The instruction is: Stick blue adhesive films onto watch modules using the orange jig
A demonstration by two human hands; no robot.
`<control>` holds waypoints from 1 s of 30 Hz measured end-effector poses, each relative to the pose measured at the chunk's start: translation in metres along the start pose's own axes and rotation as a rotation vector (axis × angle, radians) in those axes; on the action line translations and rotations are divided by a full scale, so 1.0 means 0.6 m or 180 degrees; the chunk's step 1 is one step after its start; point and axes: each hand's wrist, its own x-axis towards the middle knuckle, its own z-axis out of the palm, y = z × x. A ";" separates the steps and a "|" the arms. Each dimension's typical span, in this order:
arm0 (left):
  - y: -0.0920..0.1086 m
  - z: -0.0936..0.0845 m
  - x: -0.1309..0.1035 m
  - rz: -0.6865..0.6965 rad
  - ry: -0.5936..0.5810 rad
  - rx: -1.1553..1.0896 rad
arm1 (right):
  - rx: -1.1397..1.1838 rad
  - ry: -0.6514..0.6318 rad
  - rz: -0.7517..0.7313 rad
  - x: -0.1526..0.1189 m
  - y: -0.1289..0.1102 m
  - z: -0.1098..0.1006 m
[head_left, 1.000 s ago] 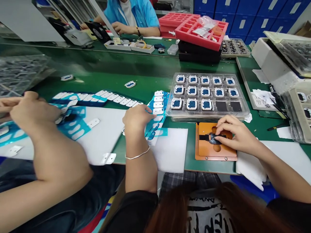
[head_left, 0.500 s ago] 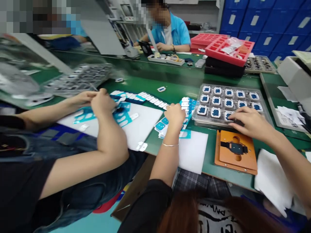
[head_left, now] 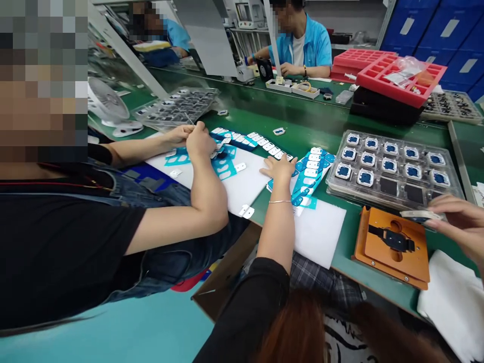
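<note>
My left hand (head_left: 280,169) has its fingers spread over the left edge of a pile of blue and white adhesive sheets (head_left: 312,171) and nothing is gripped. At the right edge, my right hand (head_left: 463,222) pinches a small white-rimmed watch-case part (head_left: 420,215), tilted and seen nearly edge-on. Below it in the picture lies an orange fixture (head_left: 372,247) with a black watch-shaped piece (head_left: 395,240) in its recess. A clear plastic tray (head_left: 449,156) behind holds rows of similar white-rimmed parts with blue faces; a few pockets in its front row show dark bottoms.
A co-worker on my left works with both hands (head_left: 198,141) over a white foam sheet (head_left: 245,189). Another white sheet (head_left: 321,232) lies before me. White cloth (head_left: 449,297) is at the front right. Red trays (head_left: 401,75) stand at the back; one loose part (head_left: 279,131) lies on the green table.
My right hand has lifted a part out of the tray's front row and moved right. My left hand's fingers have spread. The whole view has swung left.
</note>
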 end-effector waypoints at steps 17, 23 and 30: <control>-0.018 0.015 0.008 0.0953 0.0355 -0.0384 | -0.0022 -0.0252 0.0113 -0.041 0.004 0.023; 0.015 -0.046 -0.077 0.0320 -0.0427 0.0294 | 0.0086 -0.0252 0.0290 -0.036 -0.013 0.017; 0.054 -0.076 -0.126 0.0388 -0.1058 0.0868 | 0.0039 -0.0585 0.1521 -0.036 -0.017 0.007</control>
